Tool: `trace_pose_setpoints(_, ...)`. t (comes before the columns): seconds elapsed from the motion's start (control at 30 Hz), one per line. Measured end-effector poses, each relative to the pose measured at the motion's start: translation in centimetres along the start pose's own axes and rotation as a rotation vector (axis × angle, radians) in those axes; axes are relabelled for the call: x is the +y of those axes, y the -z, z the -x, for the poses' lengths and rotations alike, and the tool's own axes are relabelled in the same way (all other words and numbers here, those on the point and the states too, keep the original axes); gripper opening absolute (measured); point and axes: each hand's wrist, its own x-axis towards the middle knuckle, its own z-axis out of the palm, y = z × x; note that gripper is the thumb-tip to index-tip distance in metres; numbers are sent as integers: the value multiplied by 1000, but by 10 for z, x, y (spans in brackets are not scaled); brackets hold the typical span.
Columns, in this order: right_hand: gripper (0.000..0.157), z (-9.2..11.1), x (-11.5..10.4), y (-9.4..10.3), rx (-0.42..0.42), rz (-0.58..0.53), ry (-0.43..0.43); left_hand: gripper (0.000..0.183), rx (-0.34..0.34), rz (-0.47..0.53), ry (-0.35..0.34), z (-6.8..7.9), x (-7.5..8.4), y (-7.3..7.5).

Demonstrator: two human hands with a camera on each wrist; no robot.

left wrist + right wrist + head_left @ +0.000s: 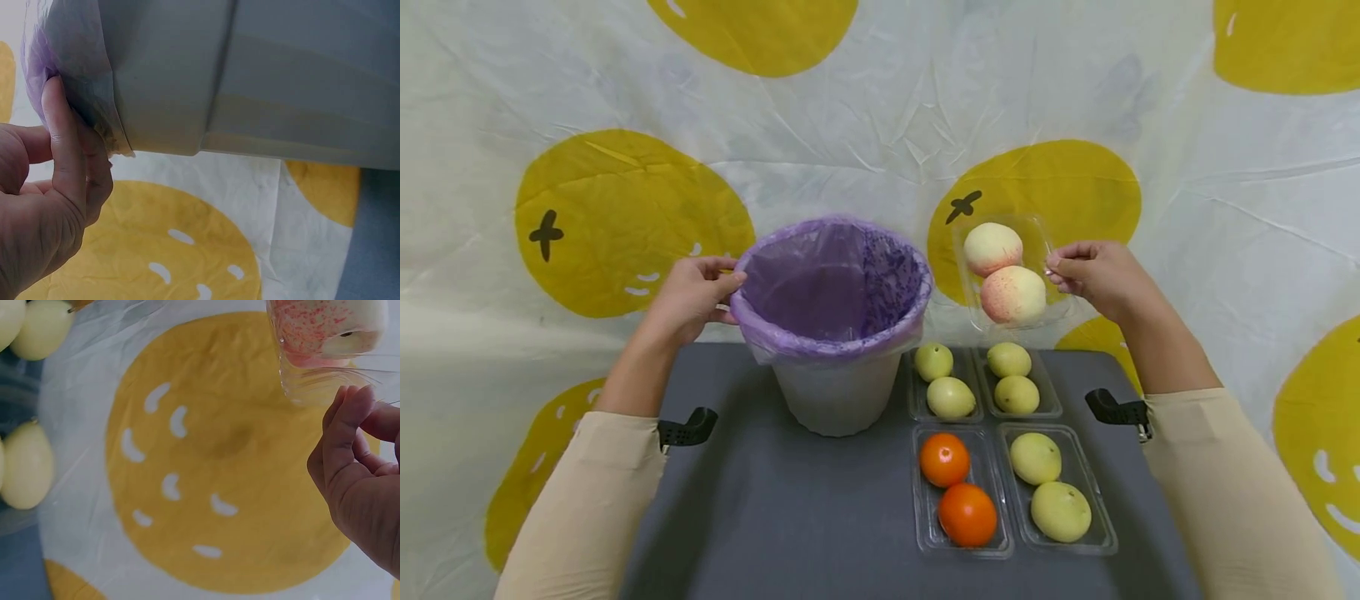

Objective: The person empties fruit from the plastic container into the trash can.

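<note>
**Bin steadied, peach tray lifted**

Behind our grey table (790, 517) hangs a creased white cloth (880, 125) printed with yellow smiley faces. On the table stands a grey bin (837, 392) lined with a purple bag (831, 287). To its right we see four clear trays: two (947, 382) (1017, 379) with small green fruit, one (958, 492) with two oranges, one (1056, 492) with two larger green fruit. A fifth tray (1009, 275), holding two peaches, is in the air beyond them, tilted. Our left hand (688, 300) pinches the bag at the bin's rim, fingers curled. Our right hand (1093, 275) pinches the raised tray's edge between thumb and fingertips.
</note>
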Motion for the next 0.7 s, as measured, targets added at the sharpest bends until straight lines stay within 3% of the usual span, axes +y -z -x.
trace_pose_setpoints(0.13, 36, -6, -18, -5, 2, -31, 23, 61, 4, -6, -3, 1, 0, -1)
trace_pose_setpoints(0.27, 16, -11, -38, -10, 12, -111, 43, 60, 9, -4, -5, 1, 0, -3)
trace_pose_setpoints(0.37, 10, -15, -55, -13, 8, -174, 53, 59, 17, 4, -13, 0, 1, -3)
trace_pose_setpoints(0.6, 26, -28, -84, -24, -27, -211, -2, 56, 18, 18, -23, 0, 1, -3)
trace_pose_setpoints(0.7, 21, -34, -93, -30, -48, -225, -12, 55, 21, 15, -24, 0, 1, -3)
